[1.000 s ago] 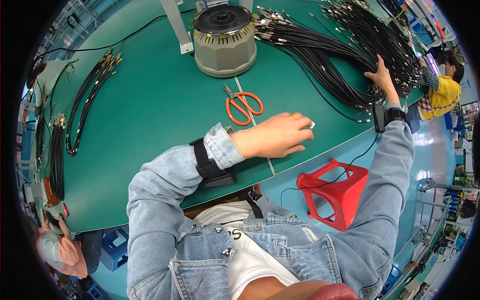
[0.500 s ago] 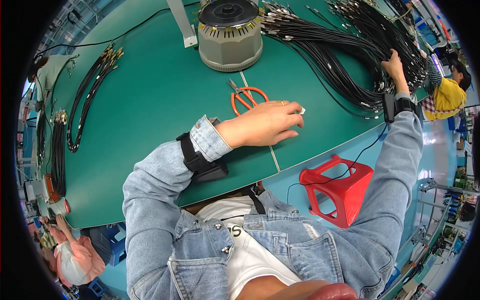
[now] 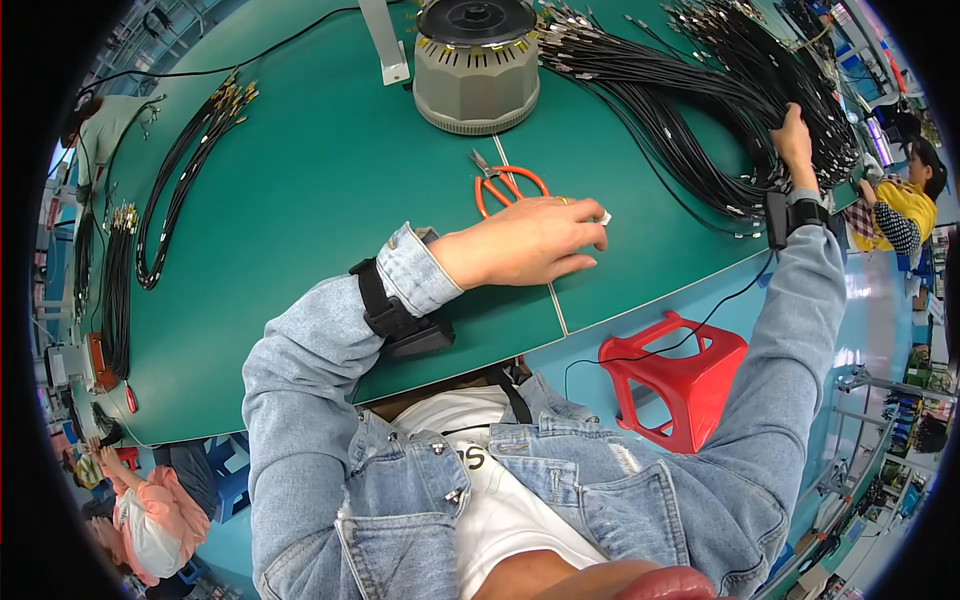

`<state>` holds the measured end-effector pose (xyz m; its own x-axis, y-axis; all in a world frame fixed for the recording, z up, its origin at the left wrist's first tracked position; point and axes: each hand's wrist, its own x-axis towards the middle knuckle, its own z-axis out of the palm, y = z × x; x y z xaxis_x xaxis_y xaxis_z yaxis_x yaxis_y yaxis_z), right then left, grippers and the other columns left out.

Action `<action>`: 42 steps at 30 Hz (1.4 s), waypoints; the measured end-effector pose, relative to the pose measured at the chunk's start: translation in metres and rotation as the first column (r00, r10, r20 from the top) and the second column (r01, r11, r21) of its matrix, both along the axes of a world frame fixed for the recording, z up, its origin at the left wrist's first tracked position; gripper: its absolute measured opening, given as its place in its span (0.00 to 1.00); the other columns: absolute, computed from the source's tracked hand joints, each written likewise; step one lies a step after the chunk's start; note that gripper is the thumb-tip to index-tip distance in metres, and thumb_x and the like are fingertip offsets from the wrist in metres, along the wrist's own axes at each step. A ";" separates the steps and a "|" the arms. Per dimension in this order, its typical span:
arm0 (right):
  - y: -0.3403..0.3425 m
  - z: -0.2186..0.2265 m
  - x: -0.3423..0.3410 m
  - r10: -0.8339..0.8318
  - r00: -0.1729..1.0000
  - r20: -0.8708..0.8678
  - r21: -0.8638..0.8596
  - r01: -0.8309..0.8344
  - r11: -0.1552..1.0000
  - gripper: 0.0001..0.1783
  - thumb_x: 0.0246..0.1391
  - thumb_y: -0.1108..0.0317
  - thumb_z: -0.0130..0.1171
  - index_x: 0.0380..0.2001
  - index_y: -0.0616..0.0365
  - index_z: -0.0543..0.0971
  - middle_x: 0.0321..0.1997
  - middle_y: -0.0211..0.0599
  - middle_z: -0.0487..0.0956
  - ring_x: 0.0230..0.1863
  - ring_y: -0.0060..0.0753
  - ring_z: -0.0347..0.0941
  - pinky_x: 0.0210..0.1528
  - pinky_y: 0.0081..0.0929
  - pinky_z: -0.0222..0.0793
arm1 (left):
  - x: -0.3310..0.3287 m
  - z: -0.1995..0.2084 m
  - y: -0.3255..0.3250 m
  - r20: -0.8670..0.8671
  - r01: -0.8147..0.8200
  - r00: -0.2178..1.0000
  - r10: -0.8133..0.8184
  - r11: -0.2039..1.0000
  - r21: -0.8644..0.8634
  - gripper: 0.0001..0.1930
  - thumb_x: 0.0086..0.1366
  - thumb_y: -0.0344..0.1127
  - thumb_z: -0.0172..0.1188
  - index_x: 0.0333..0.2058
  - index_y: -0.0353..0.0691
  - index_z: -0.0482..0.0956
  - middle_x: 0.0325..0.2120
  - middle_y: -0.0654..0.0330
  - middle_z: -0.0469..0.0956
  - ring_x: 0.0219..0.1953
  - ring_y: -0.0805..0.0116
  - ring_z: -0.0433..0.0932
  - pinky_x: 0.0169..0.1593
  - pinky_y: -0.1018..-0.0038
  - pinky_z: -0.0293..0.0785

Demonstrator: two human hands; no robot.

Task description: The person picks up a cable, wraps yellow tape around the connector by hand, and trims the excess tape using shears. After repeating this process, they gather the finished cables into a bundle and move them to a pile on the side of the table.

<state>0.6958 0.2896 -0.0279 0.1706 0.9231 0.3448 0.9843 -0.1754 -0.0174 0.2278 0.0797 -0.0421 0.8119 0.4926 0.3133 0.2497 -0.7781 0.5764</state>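
My left hand (image 3: 535, 243) hovers over or rests on the green tabletop, just below the orange-handled cutting pliers (image 3: 513, 184). Its fingers are loosely bent and apart, with the thumb separate. A small white bit (image 3: 605, 217) shows at a fingertip; whether it is held or stuck there is unclear. At the right, my right hand (image 3: 794, 146) reaches into a thick heap of black cables (image 3: 690, 130) with metal ends and white tags. Thumb and fingers close on some cables there, with several fingertips partly hidden among them.
A grey round machine (image 3: 477, 85) with a black top stands behind the pliers, beside a white metal bracket (image 3: 395, 70). Looped black cables (image 3: 150, 240) and another bundle (image 3: 118, 300) lie at left. A red stool (image 3: 690, 380) stands below the table edge. Co-workers sit at both sides.
The view has shifted slightly, so the machine and pliers appear a little higher and further right. My hands keep nearly the same pose. The co-worker in yellow has moved an arm.
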 end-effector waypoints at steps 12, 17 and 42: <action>-0.057 0.120 -0.061 0.345 0.822 -0.453 0.142 -0.315 0.938 0.38 0.39 0.72 0.58 0.57 0.62 0.59 0.27 0.34 0.72 0.21 0.22 0.69 0.25 0.19 0.64 | 0.045 0.040 0.027 0.267 0.022 0.962 0.052 0.963 -0.267 0.14 0.59 0.37 0.56 0.41 0.37 0.71 0.42 0.58 0.72 0.44 0.64 0.73 0.44 0.71 0.70; -0.060 0.136 -0.091 0.421 0.819 -0.389 0.222 -0.360 0.906 0.33 0.44 0.68 0.60 0.55 0.62 0.64 0.29 0.31 0.73 0.24 0.19 0.68 0.27 0.17 0.63 | 0.103 0.045 0.047 0.364 -0.036 0.914 0.177 0.931 -0.364 0.25 0.56 0.44 0.60 0.48 0.35 0.68 0.46 0.54 0.71 0.49 0.63 0.70 0.50 0.70 0.68; -0.157 0.021 -0.006 0.149 -0.036 -0.988 0.139 0.202 0.970 0.27 0.53 0.47 0.53 0.45 0.60 0.68 0.38 0.38 0.74 0.37 0.28 0.70 0.39 0.32 0.65 | 0.267 0.063 0.103 0.618 0.202 0.709 0.340 0.742 -0.640 0.08 0.50 0.32 0.58 0.20 0.33 0.77 0.17 0.61 0.75 0.18 0.74 0.71 0.20 0.76 0.63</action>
<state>0.6902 0.1328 -0.0071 0.5175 0.8533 -0.0630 -0.0881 -0.0202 -0.9959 0.4943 0.1829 0.0207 0.4638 0.8224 0.3295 -0.3692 -0.1586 0.9157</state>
